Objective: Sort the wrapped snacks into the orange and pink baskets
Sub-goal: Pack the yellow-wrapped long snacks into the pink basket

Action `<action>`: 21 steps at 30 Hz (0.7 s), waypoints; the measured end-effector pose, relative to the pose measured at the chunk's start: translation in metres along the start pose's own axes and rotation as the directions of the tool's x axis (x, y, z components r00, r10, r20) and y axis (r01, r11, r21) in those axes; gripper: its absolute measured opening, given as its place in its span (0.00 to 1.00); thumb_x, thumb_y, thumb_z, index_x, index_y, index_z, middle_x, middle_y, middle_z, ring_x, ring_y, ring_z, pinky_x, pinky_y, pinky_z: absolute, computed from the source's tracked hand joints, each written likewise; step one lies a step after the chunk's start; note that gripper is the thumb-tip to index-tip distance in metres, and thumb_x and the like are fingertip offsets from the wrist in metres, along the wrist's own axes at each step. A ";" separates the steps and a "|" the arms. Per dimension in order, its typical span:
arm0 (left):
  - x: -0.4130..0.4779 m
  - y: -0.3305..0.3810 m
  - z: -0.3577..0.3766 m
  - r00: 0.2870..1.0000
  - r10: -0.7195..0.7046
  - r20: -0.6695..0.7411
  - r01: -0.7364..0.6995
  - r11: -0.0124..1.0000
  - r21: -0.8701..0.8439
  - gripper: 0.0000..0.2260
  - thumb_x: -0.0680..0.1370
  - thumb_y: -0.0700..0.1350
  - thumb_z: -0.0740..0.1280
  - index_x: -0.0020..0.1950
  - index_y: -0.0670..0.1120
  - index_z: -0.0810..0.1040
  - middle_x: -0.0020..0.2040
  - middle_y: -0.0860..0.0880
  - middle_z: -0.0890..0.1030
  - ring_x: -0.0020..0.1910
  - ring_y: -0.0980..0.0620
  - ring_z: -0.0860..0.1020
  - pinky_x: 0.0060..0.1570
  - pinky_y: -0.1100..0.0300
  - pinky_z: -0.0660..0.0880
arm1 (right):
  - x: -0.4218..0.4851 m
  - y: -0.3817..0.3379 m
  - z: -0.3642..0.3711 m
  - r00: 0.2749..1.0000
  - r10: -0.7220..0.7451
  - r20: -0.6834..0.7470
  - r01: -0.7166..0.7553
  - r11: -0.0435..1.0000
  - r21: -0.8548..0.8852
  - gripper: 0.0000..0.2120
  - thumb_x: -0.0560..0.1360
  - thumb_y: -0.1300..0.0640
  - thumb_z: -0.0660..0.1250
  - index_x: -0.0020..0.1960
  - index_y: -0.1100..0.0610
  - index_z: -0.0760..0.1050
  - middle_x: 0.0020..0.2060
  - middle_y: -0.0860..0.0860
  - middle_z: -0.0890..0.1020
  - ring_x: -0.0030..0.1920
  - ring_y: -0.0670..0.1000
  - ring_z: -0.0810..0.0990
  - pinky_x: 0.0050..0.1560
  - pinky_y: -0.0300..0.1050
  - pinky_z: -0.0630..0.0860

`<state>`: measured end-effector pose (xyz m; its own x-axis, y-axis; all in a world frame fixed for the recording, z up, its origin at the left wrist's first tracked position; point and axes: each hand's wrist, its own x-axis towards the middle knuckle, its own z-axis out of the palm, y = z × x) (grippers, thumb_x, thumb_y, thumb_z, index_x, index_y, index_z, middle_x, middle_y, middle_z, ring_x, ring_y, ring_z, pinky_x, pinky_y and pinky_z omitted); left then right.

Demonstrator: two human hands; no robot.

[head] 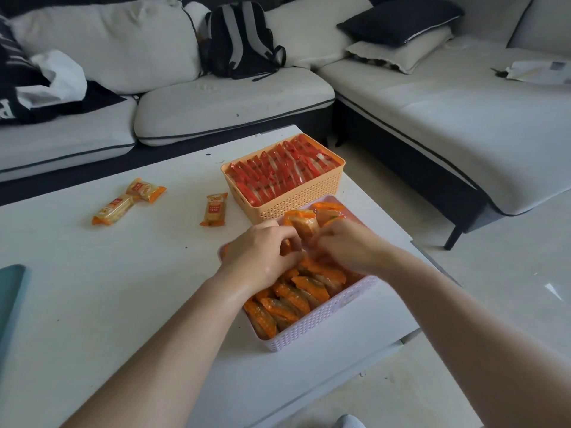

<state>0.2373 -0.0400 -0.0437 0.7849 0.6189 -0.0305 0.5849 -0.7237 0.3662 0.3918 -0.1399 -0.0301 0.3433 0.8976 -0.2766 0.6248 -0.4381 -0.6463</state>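
Note:
The pink basket (321, 319) stands near the table's right edge, packed with several orange-wrapped snacks (287, 301) set on edge. Both hands are over its middle. My left hand (262, 254) and my right hand (346, 245) have curled fingers on one orange-wrapped snack (304, 225) that stands above the row. Behind it the orange basket (296, 199) is filled with several red-wrapped snacks (278, 171). Three orange-wrapped snacks lie loose on the table: one (213, 210) near the orange basket, and two (112, 210), (145, 189) farther left.
The white table (108, 288) has a teal object (10, 291) at its left edge. A white sofa (216, 103) with a black backpack (239, 41), cushions and a bag runs behind and to the right. Bare floor (494, 288) lies right of the table.

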 end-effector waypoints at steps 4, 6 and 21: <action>0.003 0.001 0.001 0.999 -0.042 0.008 0.042 0.999 0.025 0.04 0.78 0.59 0.69 0.49 0.62 0.80 0.53 0.58 0.76 0.52 0.53 0.76 0.47 0.51 0.80 | 0.004 0.010 -0.002 0.988 -0.094 -0.122 0.049 0.943 -0.330 0.15 0.81 0.60 0.61 0.61 0.47 0.80 0.52 0.47 0.82 0.49 0.50 0.81 0.49 0.45 0.83; 0.003 0.002 -0.001 0.998 -0.052 0.027 0.051 0.998 0.026 0.03 0.78 0.59 0.70 0.46 0.63 0.79 0.56 0.57 0.77 0.53 0.51 0.76 0.48 0.48 0.81 | 0.003 0.010 0.007 0.984 -0.176 0.001 0.152 0.842 -0.517 0.15 0.80 0.56 0.65 0.64 0.43 0.78 0.51 0.44 0.82 0.48 0.48 0.80 0.45 0.44 0.83; -0.008 0.004 -0.004 0.999 -0.040 0.007 0.040 0.999 0.031 0.06 0.79 0.62 0.68 0.50 0.63 0.82 0.68 0.57 0.78 0.58 0.55 0.77 0.35 0.64 0.63 | 0.014 -0.009 0.025 0.980 0.056 0.190 0.118 0.607 -0.786 0.19 0.82 0.56 0.66 0.72 0.48 0.72 0.60 0.52 0.72 0.51 0.52 0.73 0.46 0.44 0.74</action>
<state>0.2323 -0.0465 -0.0382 0.7622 0.6454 -0.0512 0.6217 -0.7076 0.3357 0.3739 -0.1221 -0.0460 0.2381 0.8645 -0.4426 0.9708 -0.1985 0.1345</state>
